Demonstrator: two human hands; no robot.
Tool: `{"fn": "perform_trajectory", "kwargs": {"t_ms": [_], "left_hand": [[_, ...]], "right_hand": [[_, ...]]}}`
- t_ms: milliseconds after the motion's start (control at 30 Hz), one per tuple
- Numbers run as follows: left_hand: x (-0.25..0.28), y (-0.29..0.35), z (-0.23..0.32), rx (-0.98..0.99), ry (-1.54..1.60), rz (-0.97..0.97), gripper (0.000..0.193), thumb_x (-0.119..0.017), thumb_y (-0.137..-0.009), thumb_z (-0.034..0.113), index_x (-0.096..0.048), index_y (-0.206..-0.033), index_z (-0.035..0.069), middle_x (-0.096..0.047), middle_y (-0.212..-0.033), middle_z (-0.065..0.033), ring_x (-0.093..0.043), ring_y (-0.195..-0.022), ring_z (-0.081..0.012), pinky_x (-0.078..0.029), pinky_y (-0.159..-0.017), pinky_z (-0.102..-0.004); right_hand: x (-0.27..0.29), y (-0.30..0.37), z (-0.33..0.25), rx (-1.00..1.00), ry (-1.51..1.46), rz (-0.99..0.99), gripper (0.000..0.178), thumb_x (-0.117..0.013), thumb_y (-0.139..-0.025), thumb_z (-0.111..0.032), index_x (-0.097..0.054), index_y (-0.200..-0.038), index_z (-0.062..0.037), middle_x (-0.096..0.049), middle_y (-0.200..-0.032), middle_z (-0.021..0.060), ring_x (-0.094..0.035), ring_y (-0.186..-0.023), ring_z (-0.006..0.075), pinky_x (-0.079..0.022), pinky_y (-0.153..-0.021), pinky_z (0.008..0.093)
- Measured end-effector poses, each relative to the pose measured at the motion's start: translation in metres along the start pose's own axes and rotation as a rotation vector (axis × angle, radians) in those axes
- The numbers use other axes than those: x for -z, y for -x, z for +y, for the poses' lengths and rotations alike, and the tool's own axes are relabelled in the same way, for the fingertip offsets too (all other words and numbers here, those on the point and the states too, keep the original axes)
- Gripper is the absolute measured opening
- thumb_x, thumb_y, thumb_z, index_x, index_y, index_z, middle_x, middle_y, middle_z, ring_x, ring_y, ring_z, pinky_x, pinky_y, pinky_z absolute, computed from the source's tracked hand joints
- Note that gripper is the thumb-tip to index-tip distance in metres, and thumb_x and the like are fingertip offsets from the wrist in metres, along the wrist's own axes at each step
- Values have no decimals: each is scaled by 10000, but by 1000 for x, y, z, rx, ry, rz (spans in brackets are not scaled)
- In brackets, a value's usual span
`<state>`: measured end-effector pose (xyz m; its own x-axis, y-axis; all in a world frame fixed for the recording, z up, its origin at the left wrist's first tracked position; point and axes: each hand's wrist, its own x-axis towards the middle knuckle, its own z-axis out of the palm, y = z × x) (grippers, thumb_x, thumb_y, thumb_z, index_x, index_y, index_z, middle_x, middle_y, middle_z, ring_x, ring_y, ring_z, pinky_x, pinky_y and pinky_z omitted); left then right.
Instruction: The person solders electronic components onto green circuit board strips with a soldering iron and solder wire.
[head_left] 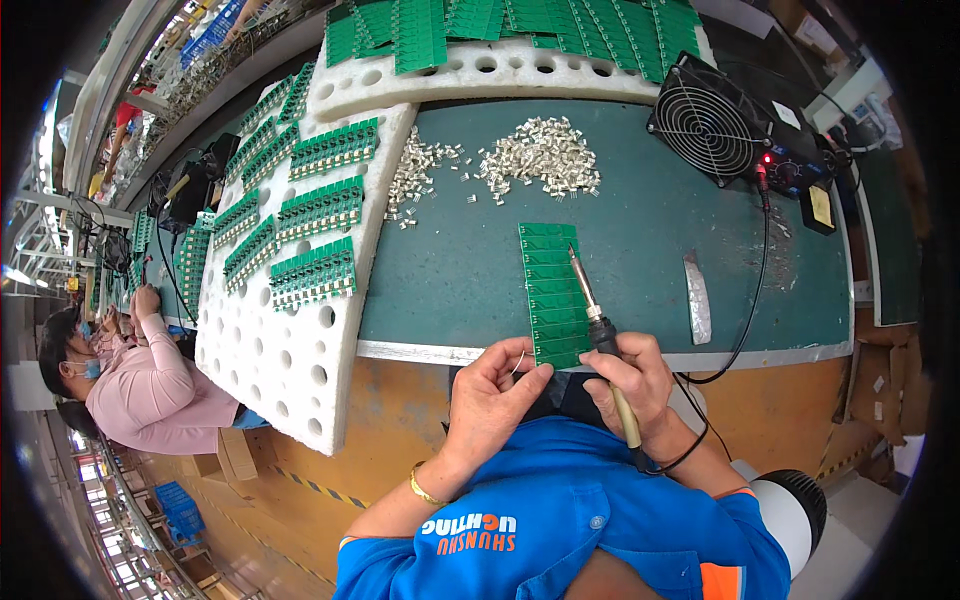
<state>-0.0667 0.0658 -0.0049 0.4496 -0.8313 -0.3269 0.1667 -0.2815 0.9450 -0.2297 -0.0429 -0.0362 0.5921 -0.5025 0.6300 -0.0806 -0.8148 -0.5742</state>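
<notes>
A long green circuit board panel [550, 290], divided into several narrow strips, lies on the green bench mat with its near end at the table edge. My right hand [640, 385] is closed round the handle of a soldering iron [600, 325]. The iron's metal tip rests over the panel's upper right part; whether it touches cannot be told. At the panel's near left corner, my left hand [490, 395] pinches a thin pale wire [518, 361], which looks like solder wire. Its thumb and fingertips are against the panel's edge.
Small white connectors [540, 158] lie heaped beyond the panel. White foam boards [325, 375] at left and back carry green circuit boards [315, 275]. A fan unit [705, 130] stands back right, with the iron's cable [765, 260] nearby. A silvery strip [696, 298] lies right. A co-worker [150, 385] sits left.
</notes>
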Motion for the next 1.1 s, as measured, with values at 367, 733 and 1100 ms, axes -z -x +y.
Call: {"fn": "perform_trajectory", "kwargs": {"t_ms": [367, 733, 1100], "left_hand": [[4, 2, 8, 39, 46, -62, 267, -618, -980, 142, -619, -1183, -32, -691, -920, -6, -546, -810, -11, -445, -679, -177], [8, 1, 4, 48, 116, -101, 258, -559, -1012, 126, -605, -1199, -46, -667, -965, -1, -530, -828, -12, -424, -701, -168], [13, 9, -1, 46, 290, -197, 261, -573, -1002, 93, -596, -1224, -42, -664, -1070, -19, -555, -919, -37, -442, -786, -186]], "right_hand": [[-2, 0, 0, -12, -42, 40, 333, -763, -837, -195, -623, -1120, -92, -543, -940, 119, -571, -634, 185, -478, -497, 299], [5, 0, -1, -35, -60, 24, 307, -670, -926, -261, -588, -1148, -67, -558, -952, 136, -570, -703, 205, -487, -563, 299], [11, -29, 8, -94, -61, 201, 275, -642, -961, -252, -581, -1124, -39, -546, -962, 124, -540, -784, 195, -473, -649, 294]]}}
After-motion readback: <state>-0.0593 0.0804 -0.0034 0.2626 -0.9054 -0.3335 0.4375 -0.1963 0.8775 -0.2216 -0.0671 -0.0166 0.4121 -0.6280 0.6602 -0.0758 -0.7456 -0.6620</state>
